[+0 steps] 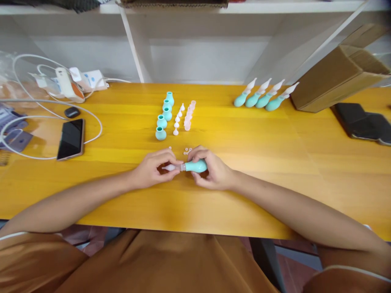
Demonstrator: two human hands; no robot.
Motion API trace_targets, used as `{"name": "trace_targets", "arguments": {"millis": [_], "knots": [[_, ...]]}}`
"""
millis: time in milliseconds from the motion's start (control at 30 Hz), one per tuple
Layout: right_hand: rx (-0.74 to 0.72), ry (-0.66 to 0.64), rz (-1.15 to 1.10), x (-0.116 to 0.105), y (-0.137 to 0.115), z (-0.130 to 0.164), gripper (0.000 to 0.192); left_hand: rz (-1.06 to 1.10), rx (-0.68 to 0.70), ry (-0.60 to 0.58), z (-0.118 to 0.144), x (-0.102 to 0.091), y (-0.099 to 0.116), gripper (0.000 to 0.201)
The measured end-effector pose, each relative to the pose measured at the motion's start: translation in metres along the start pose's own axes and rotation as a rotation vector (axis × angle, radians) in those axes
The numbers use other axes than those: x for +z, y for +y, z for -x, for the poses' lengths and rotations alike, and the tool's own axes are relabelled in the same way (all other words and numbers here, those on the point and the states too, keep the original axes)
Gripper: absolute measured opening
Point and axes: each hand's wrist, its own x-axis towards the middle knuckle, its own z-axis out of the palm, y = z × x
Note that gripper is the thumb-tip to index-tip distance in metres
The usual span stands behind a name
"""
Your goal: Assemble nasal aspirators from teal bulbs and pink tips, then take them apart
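1. The right hand [219,173] is curling its thumb and fingers around the bulb; the left hand [147,169] is pinching the clear collar.
2. The green bulb [197,165] is lying sideways between the right fingers, looking light and rubbery, probably giving under a squeeze; its round belly is offering the surest hold.
3. The clear collar [183,167] is sitting between both sets of fingertips, seeming stiffer and perhaps slippery; pinching around its sides is suiting it.
4. The white tip [169,167] is pointing back inside the left fingers' curve, appearing thin and bendable; its wider base is inviting the grip.
5. Little rings [186,149] are lying just beyond the right fingertips, likely featherlight.
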Motion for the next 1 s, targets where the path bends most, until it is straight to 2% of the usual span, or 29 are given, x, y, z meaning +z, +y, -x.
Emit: {"name": "trace_targets", "arguments": {"millis": [367,800,1000], "knots": [[0.084,-0.055,0.045,0.000,-0.004,0.006,0.040,0.007,-0.007,0.024,0.001,0.001,0.001,0.014],[0.100,-0.080,0.127,-0.001,-0.005,0.010,0.031,0.004,0.053,0.002,0.002,-0.001,-0.001,0.023],[0.142,-0.137,0.115,-0.003,-0.001,0.014,0.030,-0.018,0.049,-0.025,0.005,-0.003,-0.004,0.029]]}}
